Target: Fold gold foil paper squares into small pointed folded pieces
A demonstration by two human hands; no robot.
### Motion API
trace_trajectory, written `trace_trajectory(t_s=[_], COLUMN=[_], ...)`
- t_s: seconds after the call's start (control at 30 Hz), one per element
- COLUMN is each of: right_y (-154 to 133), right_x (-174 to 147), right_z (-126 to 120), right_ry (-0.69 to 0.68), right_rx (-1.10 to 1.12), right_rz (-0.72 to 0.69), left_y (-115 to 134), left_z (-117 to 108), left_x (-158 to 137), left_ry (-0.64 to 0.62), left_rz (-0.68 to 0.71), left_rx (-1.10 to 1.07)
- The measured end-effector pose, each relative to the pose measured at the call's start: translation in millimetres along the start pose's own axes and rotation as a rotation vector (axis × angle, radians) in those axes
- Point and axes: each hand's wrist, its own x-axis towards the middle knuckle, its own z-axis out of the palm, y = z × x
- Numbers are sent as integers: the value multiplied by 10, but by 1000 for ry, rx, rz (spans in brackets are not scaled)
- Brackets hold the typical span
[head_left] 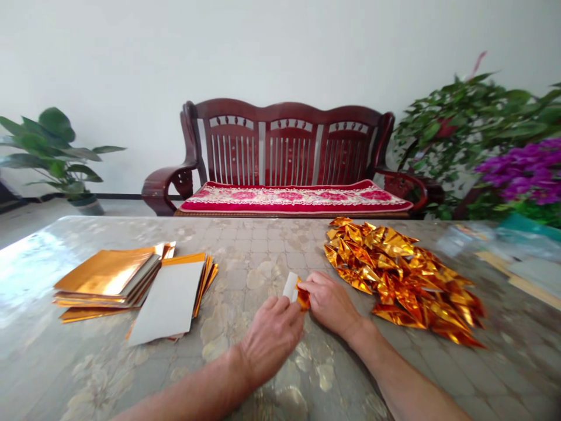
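Between my two hands, over the middle of the table, is a small piece of gold foil paper (290, 286), partly folded, with its pale backing and a bit of orange-gold foil showing. My left hand (276, 330) has its fingers closed on the lower left part of the paper. From the right side, my right hand (328, 301) pinches the paper's foil edge. The fingers hide much of it. To the right lies a heap of folded gold foil pieces (394, 266). Off to the left are stacks of flat foil sheets (107, 272), and one leaning stack shows a grey-white sheet (169, 301) on top.
The table (236, 368) has a glossy floral cover. Clear plastic wrapping (467, 238) and a flat board (521, 286) lie at the far right. Behind stands a wooden bench (289, 152) with a red patterned cushion (298, 197), between potted plants (55, 152) and purple flowers (526, 169).
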Motion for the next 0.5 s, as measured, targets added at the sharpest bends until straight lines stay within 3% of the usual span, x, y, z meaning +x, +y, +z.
trace_trajectory(t_s=[0.1,0.33,0.5], right_y=[-23,-52,-32], right_x=[-15,-38,-50], right_z=[-13,-3,9], right_ry=[2,10,0], right_rx=[-19,-47,-36], right_rz=[49,82,76], left_y=[-72,-274,-263], left_z=[5,128,129], left_x=[6,32,46], left_ry=[-10,64,35], left_rz=[-24,-266,-242], left_rx=[29,-84,-93])
